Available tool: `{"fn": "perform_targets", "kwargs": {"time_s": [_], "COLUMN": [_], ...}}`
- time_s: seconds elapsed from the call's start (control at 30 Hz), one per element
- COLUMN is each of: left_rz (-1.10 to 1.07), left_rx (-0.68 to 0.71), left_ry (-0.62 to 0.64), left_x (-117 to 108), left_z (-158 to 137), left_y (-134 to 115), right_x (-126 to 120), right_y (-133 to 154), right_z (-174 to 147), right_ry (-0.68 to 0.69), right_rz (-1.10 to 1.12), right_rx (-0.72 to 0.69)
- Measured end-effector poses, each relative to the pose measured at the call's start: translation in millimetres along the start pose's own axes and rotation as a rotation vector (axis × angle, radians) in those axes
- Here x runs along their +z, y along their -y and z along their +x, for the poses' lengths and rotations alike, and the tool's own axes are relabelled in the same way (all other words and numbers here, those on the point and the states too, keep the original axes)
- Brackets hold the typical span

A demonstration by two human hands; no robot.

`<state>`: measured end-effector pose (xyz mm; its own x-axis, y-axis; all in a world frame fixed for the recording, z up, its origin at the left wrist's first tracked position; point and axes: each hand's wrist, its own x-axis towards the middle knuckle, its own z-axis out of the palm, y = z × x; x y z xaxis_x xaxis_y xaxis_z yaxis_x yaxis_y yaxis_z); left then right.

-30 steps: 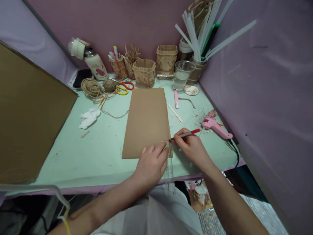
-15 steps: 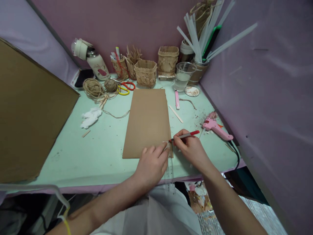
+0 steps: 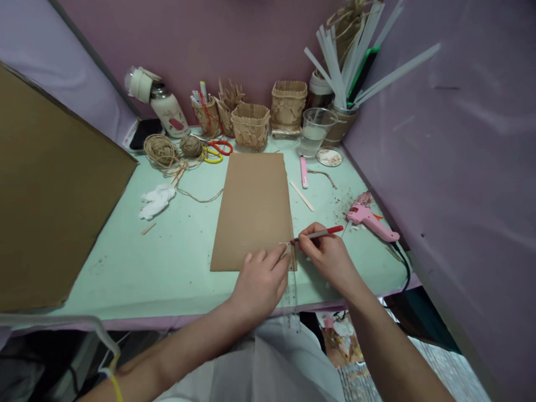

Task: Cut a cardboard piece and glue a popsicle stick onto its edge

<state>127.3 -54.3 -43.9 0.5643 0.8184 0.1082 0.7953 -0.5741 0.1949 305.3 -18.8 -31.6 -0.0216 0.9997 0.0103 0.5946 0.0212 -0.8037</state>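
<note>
My right hand (image 3: 323, 248) is closed around a red-capped pen (image 3: 320, 233), its tip at the right edge of a brown cardboard sheet (image 3: 255, 206). Beneath my left hand (image 3: 260, 282) lies a clear ruler (image 3: 292, 298). That hand rests with its fingers laid out flat, pressing the ruler onto the cardboard's lower right corner. The ruler runs from the cardboard past the table's front edge towards my lap; part of it is hidden under my fingers. The pen tip touches or hovers just beside the ruler's top end; which, I cannot tell.
Right of the cardboard lie a wooden stick (image 3: 301, 195), a pink cutter (image 3: 304, 172) and a pink glue gun (image 3: 371, 218). Twine (image 3: 161, 151), scissors (image 3: 213, 155) and a white cloth (image 3: 157, 201) are on the left. A water cup (image 3: 313, 134) and small baskets (image 3: 251, 127) line the back.
The pen and my right hand have shifted very slightly to the right. My left hand stays in place on the ruler.
</note>
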Motion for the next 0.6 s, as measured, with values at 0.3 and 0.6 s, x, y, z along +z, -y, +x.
{"fn": "perform_targets", "kwargs": {"time_s": [0.3, 0.6], "left_rz": [0.01, 0.102], "left_rx": [0.004, -0.095], "left_ry": [0.005, 0.039], "left_x": [-1, -11], "left_z": [-1, -21], "left_y": [-1, 6], "right_x": [-7, 2], "right_y": [4, 8], "right_z": [-9, -79], "right_ry": [-0.119, -0.036], "right_rz": [0.139, -0.174], "right_rx": [-0.013, -0.324]}}
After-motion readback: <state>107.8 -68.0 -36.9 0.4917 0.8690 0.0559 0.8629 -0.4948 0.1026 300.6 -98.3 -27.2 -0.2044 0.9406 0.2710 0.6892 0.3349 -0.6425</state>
